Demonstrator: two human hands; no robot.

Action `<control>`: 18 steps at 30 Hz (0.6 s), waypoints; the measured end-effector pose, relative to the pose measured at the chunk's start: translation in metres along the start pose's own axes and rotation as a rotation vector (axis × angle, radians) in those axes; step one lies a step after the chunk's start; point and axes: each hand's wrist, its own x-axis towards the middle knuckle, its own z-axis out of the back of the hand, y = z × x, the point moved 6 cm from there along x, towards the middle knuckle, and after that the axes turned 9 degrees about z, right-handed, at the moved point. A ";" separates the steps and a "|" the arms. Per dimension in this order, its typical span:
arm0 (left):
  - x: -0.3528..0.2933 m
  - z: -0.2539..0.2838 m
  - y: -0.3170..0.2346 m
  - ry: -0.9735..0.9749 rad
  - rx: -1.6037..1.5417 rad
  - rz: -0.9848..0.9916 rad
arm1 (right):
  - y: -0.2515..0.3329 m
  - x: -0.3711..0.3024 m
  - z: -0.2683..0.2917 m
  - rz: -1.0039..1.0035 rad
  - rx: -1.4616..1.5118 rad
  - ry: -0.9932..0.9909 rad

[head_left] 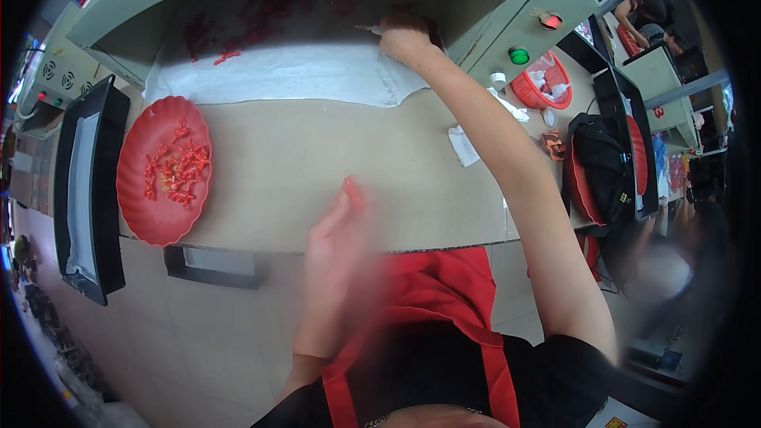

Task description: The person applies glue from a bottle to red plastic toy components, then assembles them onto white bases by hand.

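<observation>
My left hand, smeared by motion, is over the table's near edge with a small glossy red piece at its fingertips. Forward and to the right, my right hand reaches under the pale green hood of a machine. A slim pale pointed tool juts from its closed fingers; its exact kind is unclear. Beneath the hood lies a white cloth with many small red pieces scattered toward the back. At the left, a red scalloped plate bears a heap of similar red pieces.
A long black tray with a white liner stands left of the plate. Beyond my right forearm are a white tissue, a red basket and a black bag. The machine's side panel has red and green buttons.
</observation>
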 end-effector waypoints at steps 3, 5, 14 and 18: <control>0.002 0.002 0.008 -0.039 0.032 0.004 | -0.003 -0.003 0.001 0.010 -0.042 -0.010; 0.002 -0.001 0.014 -0.035 0.053 0.006 | -0.003 -0.004 0.004 0.018 -0.031 0.007; 0.002 -0.009 0.013 0.022 0.404 -0.140 | 0.045 -0.137 0.055 -0.383 1.796 -0.049; 0.003 -0.015 0.029 -0.013 0.543 -0.133 | 0.057 -0.199 0.055 -0.421 2.032 0.020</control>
